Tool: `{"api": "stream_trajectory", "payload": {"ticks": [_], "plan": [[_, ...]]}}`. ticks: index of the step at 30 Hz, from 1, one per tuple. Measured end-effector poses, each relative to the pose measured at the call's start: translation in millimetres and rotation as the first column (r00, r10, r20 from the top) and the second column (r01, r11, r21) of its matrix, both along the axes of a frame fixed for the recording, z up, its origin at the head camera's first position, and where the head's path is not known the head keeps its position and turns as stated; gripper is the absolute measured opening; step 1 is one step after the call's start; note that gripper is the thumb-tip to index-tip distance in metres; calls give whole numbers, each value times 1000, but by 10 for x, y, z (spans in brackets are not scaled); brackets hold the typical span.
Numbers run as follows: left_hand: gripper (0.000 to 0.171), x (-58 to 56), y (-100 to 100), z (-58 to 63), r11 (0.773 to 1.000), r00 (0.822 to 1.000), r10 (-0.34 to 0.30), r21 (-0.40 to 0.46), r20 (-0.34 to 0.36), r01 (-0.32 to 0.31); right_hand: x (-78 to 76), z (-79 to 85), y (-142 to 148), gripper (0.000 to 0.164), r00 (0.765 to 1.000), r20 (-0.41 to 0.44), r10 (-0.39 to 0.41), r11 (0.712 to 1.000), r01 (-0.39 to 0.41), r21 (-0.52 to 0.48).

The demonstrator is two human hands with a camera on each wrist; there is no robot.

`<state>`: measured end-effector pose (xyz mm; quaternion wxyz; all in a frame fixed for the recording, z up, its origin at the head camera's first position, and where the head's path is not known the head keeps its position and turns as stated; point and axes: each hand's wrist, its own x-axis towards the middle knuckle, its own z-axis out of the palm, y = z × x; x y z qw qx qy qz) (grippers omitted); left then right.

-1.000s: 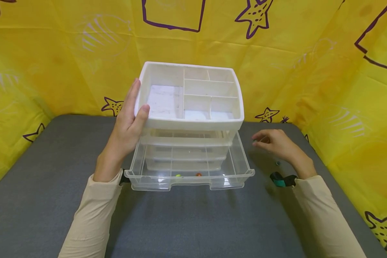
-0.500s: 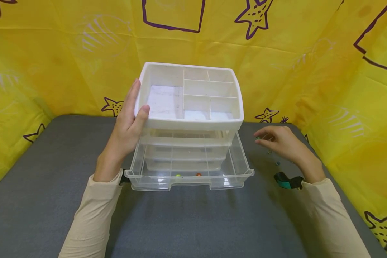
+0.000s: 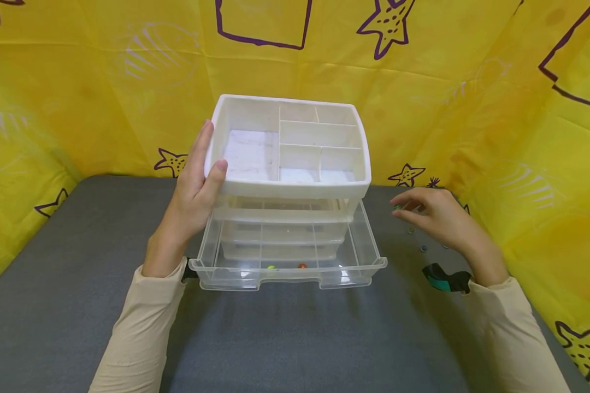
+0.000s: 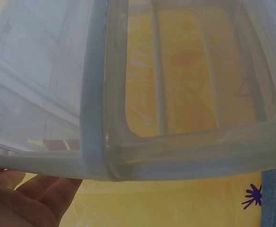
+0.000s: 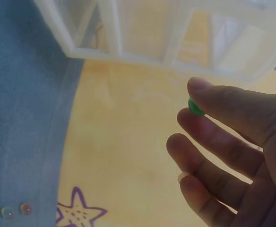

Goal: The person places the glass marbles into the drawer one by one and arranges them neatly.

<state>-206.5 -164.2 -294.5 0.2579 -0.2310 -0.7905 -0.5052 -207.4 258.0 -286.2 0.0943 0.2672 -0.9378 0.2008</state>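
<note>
A white plastic drawer organizer stands mid-table with a divided top tray. Its clear bottom drawer is pulled out toward me and holds a yellow-green marble and an orange marble. My left hand grips the organizer's left side, thumb over the tray's rim and fingers along the outer wall. To the right of the organizer, above the table, my right hand pinches a small green marble between thumb and index finger, its other fingers loosely bent.
Several small marbles lie on the grey table under my right hand, among them a bluish marble and a reddish marble. A yellow patterned cloth hangs behind and along both sides. A black and green strap sits at my right wrist.
My right hand has lifted from near the tabletop and shifted slightly right, with the green marble now between its fingertips. My left hand and the organizer have stayed put.
</note>
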Motion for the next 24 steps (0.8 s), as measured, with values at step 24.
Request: {"api": "stream_trajectory", "payload": {"ticks": [24], "plan": [[61, -10, 1, -5, 1000, 1000, -3, 8, -4, 3, 196, 212, -141, 28, 969, -219, 118, 992, -126, -24]]}}
